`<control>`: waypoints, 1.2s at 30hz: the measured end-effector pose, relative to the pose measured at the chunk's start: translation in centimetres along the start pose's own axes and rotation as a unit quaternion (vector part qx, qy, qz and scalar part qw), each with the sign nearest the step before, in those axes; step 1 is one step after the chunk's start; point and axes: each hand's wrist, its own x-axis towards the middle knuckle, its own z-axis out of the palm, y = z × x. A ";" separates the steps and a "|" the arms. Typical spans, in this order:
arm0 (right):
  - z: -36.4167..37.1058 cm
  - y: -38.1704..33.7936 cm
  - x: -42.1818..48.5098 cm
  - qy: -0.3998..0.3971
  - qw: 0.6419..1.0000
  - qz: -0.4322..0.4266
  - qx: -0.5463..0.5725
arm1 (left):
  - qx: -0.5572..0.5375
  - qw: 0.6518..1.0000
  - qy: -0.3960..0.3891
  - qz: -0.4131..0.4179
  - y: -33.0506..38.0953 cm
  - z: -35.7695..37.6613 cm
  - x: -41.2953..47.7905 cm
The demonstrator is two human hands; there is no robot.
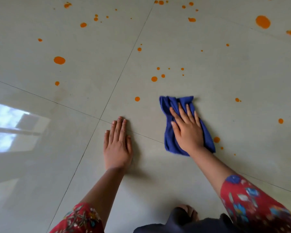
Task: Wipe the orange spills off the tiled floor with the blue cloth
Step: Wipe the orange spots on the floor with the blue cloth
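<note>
- At the far left edge, the glossy tiled floor shows a bright window reflection; dark grout lines cross just left of centre.
- Orange spills dot the far half of the floor from left to right, with one large drop on the left tile and a smaller one nearer below it.
- The left hand lies flat on the floor just right of the grout crossing, palm down, fingers straight and close together, holding nothing; its red floral sleeve shows at the near edge.
- A single orange drop sits between the left hand and the cloth, a little farther away.
- The blue cloth lies crumpled on the floor right of centre, lengthwise from near to far.
- The right hand presses on the cloth's near half, palm down, its fingers straight and slightly spread, pointing far-left; the cloth's far end reaches past the fingertips and its sides show on both sides of the hand.
- An orange drop lies just beside the cloth's near-right edge, with tinier specks nearer.
- More drops scatter to the right; the largest orange spot is at the far right.
- A bare foot shows at the near edge.
</note>
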 end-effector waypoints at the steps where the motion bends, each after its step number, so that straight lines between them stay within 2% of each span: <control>1: 0.2 -1.5 1.5 0.008 1.000 0.026 0.002 | -0.005 1.000 0.001 -0.004 0.0 0.0 0.2; 2: 0.4 -3.2 2.0 0.012 1.000 0.018 0.008 | -0.008 1.000 0.000 -0.008 0.0 0.0 0.3; 4: 1.0 -4.9 0.3 -0.010 0.996 -0.091 0.012 | -0.016 1.000 0.006 -0.014 0.2 -0.1 0.4; 6: 0.9 -3.6 -3.4 -0.048 0.978 -0.201 -0.005 | -0.034 0.999 0.012 -0.022 0.4 -0.4 1.0; 7: 0.3 -2.2 -4.5 -0.062 0.975 -0.215 -0.004 | -0.042 0.999 0.010 -0.030 0.5 -0.5 1.2; 8: 0.0 -0.8 -4.7 -0.053 0.978 -0.200 0.003 | -0.046 0.998 0.007 -0.036 0.7 -0.6 1.4; 10: -0.2 0.9 -2.4 -0.027 0.993 -0.113 0.011 | -0.045 0.998 -0.003 -0.037 1.1 -0.6 1.6; 13: 0.1 -1.6 3.4 -0.006 1.000 0.007 0.006 | -0.030 0.999 -0.015 -0.042 1.7 -0.1 1.6; 15: 0.6 -4.8 4.5 0.004 1.000 -0.016 0.018 | -0.025 0.998 -0.010 -0.052 2.0 0.1 1.9; 18: 0.9 -5.3 0.3 -0.030 0.983 -0.182 0.019 | -0.037 0.998 0.000 -0.054 1.8 -0.8 2.3; 19: 0.6 -4.2 -0.5 -0.042 0.977 -0.208 0.027 | -0.042 0.998 0.003 -0.055 1.6 -1.3 2.5; 20: 0.5 -3.1 -0.4 -0.034 0.978 -0.203 0.036 | -0.046 0.997 0.002 -0.054 1.5 -1.7 2.7; 22: 0.4 -2.3 2.3 -0.012 0.992 -0.115 0.045 | -0.044 0.998 -0.005 -0.050 1.2 -2.2 3.4; 24: 0.6 -4.2 6.4 -0.003 0.998 -0.028 0.053 | -0.034 0.998 -0.018 -0.054 1.0 -2.0 4.2; 25: 0.8 -6.0 7.9 -0.003 0.998 -0.016 0.059 | -0.032 0.997 -0.023 -0.059 1.0 -1.7 4.5; 26: 1.0 -7.9 8.7 -0.002 0.997 -0.032 0.065 | -0.031 0.997 -0.027 -0.063 1.1 -1.5 4.8; 28: 1.5 -10.3 7.6 -0.010 0.991 -0.121 0.059 | -0.032 0.996 -0.033 -0.070 1.1 -1.0 4.8; 31: 1.3 -7.8 3.3 -0.045 0.972 -0.225 0.045 | -0.048 0.996 -0.034 -0.063 0.8 -0.7 4.7; 33: 1.0 -5.0 3.4 -0.023 0.974 -0.222 0.041 | -0.058 0.997 -0.016 -0.058 0.7 -0.7 4.6; 36: 1.1 -4.7 7.5 -0.006 0.994 -0.104 0.015 | -0.113 0.992 0.006 -0.060 0.7 -0.8 4.5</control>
